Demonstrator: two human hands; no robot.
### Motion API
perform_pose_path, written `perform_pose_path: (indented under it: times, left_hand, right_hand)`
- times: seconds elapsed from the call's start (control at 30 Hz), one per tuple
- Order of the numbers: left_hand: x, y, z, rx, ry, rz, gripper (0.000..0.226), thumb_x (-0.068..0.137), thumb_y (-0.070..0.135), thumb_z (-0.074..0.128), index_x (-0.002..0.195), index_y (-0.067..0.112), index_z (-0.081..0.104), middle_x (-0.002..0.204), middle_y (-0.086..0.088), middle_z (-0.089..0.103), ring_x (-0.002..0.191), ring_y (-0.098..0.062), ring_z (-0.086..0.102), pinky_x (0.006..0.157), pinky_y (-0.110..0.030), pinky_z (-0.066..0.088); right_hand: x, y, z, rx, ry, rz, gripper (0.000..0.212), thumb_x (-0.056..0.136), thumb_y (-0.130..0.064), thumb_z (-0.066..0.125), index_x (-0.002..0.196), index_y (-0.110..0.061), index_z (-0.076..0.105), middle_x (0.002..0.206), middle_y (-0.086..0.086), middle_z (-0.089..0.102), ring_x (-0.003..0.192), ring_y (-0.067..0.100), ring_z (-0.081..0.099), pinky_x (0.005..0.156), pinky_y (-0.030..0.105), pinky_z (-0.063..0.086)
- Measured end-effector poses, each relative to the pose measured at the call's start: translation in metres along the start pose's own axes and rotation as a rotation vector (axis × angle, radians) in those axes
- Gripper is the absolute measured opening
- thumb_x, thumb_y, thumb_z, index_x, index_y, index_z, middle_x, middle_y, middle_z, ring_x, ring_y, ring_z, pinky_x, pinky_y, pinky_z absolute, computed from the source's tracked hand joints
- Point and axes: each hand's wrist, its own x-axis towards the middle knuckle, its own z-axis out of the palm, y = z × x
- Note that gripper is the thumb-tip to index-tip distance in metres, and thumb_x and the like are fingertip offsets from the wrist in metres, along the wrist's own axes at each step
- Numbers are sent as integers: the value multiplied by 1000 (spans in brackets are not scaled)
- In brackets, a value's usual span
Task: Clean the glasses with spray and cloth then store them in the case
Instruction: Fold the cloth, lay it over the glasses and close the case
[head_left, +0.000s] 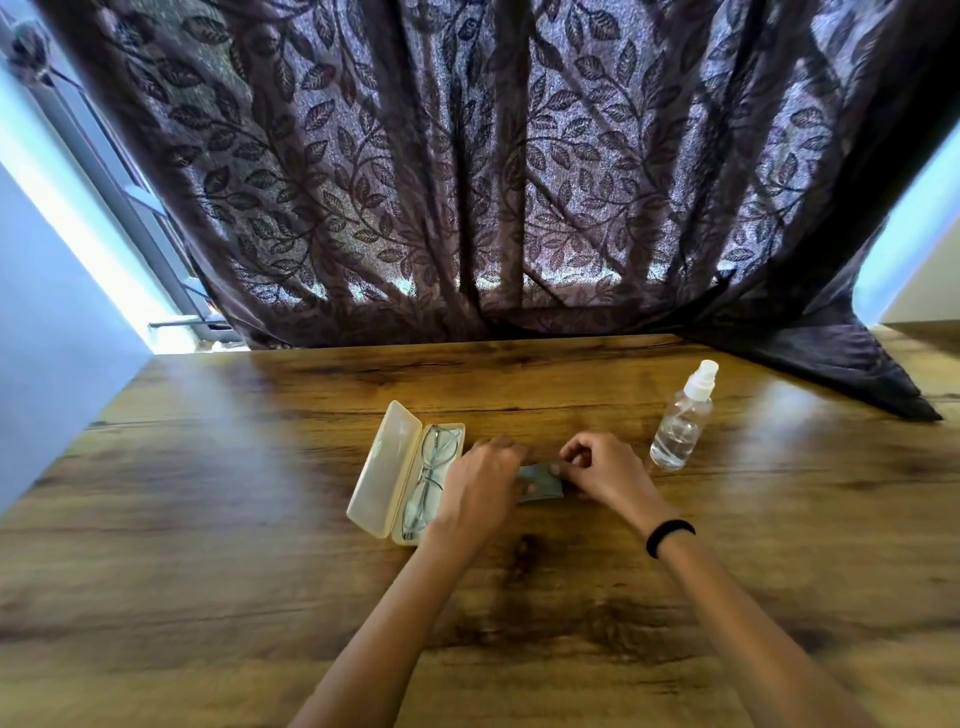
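A cream hard case (387, 470) lies open on the wooden table, its lid flipped to the left. Thin-framed glasses (431, 475) lie folded inside its right half. Just to the right, a small grey-green cloth (540, 486) rests on the table between my hands. My left hand (480, 488) covers the cloth's left edge and partly hides the case's right rim. My right hand (605, 470) pinches the cloth's upper right edge with its fingertips. A clear spray bottle (680, 421) with a white cap stands upright to the right of my right hand.
The wooden table (234, 519) reaches to a dark leaf-patterned curtain (493, 182) hanging along its far edge; the curtain's corner drapes onto the table at the back right. A black band sits on my right wrist (669, 536). A pale wall borders the table's left side.
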Motion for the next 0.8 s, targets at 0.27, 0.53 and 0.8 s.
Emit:
perform_pose_path:
  times: [0.27, 0.53, 0.8]
  left_hand:
    - [16, -7, 0, -51, -140, -64, 37, 74, 31, 73, 103, 11, 61, 104, -7, 59, 92, -24, 58, 74, -31, 46]
    - [10, -14, -6, -264, -144, -135, 23, 74, 26, 75, 89, 17, 60, 89, 0, 65, 79, -15, 59, 63, -25, 48]
    - [-18, -29, -28, -742, 151, -244, 21, 79, 11, 70, 81, 23, 53, 80, 6, 63, 71, -7, 62, 59, -19, 52]
  right_hand:
    - [0, -9, 0, -85, -66, 72, 14, 76, -25, 71, 79, -19, 59, 79, -4, 60, 75, 15, 59, 72, 30, 49]
    - [-3, -8, -3, 273, -121, 60, 12, 77, -17, 70, 75, -18, 58, 78, 1, 62, 71, 12, 57, 58, 21, 44]
    - [5, -38, 2, 662, -168, -2, 17, 77, -8, 70, 88, -15, 59, 100, 21, 66, 89, 24, 65, 69, 33, 56]
